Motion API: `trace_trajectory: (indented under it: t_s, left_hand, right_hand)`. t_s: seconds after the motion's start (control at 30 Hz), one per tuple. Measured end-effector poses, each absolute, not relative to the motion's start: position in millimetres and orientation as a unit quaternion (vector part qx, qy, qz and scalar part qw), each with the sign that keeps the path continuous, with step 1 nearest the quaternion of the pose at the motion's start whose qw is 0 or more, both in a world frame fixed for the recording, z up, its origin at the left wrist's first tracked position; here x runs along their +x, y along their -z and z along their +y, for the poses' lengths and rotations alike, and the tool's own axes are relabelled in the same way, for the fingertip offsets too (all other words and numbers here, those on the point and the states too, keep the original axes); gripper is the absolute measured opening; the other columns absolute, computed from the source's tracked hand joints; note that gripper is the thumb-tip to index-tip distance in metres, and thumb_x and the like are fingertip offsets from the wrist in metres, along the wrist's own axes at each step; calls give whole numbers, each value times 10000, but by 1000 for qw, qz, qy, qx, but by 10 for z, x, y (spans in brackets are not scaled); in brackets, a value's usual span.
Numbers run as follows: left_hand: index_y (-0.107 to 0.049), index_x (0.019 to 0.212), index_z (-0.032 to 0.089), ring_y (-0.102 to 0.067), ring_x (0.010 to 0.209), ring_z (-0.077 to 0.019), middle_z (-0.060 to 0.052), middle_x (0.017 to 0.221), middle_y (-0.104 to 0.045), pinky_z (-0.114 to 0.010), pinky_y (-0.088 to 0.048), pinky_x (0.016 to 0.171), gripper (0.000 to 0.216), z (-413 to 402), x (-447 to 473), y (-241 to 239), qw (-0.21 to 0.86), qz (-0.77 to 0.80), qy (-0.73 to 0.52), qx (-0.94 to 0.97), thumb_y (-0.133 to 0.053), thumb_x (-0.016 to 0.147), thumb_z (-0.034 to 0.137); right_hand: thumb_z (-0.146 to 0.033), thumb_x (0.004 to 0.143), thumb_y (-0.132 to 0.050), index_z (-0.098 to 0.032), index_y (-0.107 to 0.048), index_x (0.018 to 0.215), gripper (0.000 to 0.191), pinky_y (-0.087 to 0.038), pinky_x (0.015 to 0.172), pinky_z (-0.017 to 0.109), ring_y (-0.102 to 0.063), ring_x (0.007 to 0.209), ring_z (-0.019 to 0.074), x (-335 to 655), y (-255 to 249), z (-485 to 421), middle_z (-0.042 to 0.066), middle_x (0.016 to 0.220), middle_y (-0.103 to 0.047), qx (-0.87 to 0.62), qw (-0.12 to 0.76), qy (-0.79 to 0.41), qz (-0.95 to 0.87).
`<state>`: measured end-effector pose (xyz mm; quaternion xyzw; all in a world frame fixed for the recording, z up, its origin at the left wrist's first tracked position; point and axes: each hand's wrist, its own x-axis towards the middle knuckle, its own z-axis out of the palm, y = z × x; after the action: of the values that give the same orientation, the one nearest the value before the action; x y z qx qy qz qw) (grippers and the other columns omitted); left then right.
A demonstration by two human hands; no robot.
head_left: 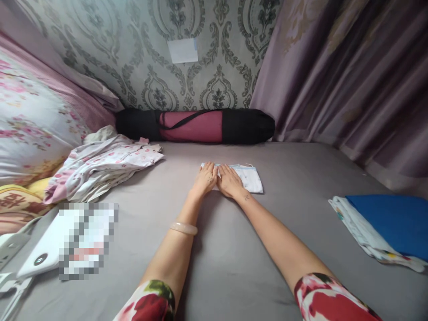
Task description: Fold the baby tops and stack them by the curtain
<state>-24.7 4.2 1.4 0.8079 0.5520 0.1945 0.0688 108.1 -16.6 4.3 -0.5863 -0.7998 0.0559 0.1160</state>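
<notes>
A small folded white cloth with light blue trim lies flat on the grey bed sheet. My left hand and my right hand rest side by side on the cloth's left part, palms down. The fingers of both hands are stretched out flat and point away from me. The two hands touch each other. A pale bangle sits on my left forearm. Neither hand grips anything.
A heap of white clothes with pink prints lies at the left. A black and pink roll bag lies along the patterned wall. Folded blue and white cloths lie at the right, below a mauve curtain. A floral pillow and a white device are at the far left.
</notes>
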Motion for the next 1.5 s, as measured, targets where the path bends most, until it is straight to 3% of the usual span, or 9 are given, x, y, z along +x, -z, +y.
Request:
trace_trajectory:
  t_s: [0.33,0.5,0.67,0.9,1.13,1.3,1.5]
  left_hand:
    - [-411,1397,163,-300,1433,-255,-136,1515,-401,-489,-229,1165,440,2,-262,20,101,601,-154,778,-337,984,296]
    - [-405,1401,180,-288,1439,-258,-147,1524,-385,-539,-230,1150,443,1,-270,-7,101,606,-140,777,-334,978,292]
    - [-448,1362,206,-327,1416,-268,-146,1485,-440,-562,-257,1122,413,146,-305,-26,96,608,-123,779,-356,967,284]
    - [-622,1187,203,-527,1223,-284,-142,1287,-596,-404,-399,1001,361,465,-375,-268,90,621,-37,778,-521,883,369]
    - [-685,1075,208,-585,1099,-293,-108,1128,-680,-358,-431,879,340,542,-359,-453,107,622,-13,776,-612,792,382]
    - [-690,881,186,-595,836,-209,-9,776,-652,-280,-428,733,231,380,-482,-624,155,578,-113,793,-594,770,365]
    - [-658,842,164,-516,739,-154,22,710,-584,-226,-394,635,259,148,-688,-913,200,532,-224,791,-609,726,391]
  right_hand:
    - [-348,1006,-218,-26,-379,1468,586,-168,1185,367,-277,1439,245,1380,-75,-51,161,1541,-345,-576,113,-99,-804]
    - [-334,1012,-240,-81,-402,1460,540,-134,1183,455,-259,1444,265,1835,-49,57,160,1545,-338,-632,102,-73,-765]
    - [-341,999,-342,-127,-471,1406,477,-295,1096,456,-393,1358,279,2155,-100,100,173,1474,-438,-665,108,-88,-734]
    - [-306,963,-479,-155,-620,1247,351,-368,1019,364,-489,1223,265,2216,-221,98,147,1284,-568,-661,110,-96,-736]
    - [-247,898,-575,-156,-615,1239,355,-399,984,300,-543,1177,228,2259,-222,159,124,1223,-613,-666,166,-138,-714]
    - [-208,831,-617,-165,-716,1054,248,-451,838,238,-637,973,188,2345,-367,113,79,1056,-698,-635,224,-172,-719]
    - [-230,762,-602,-137,-707,900,197,-419,622,204,-594,705,139,2475,-710,-123,-7,756,-674,-571,314,-232,-722]
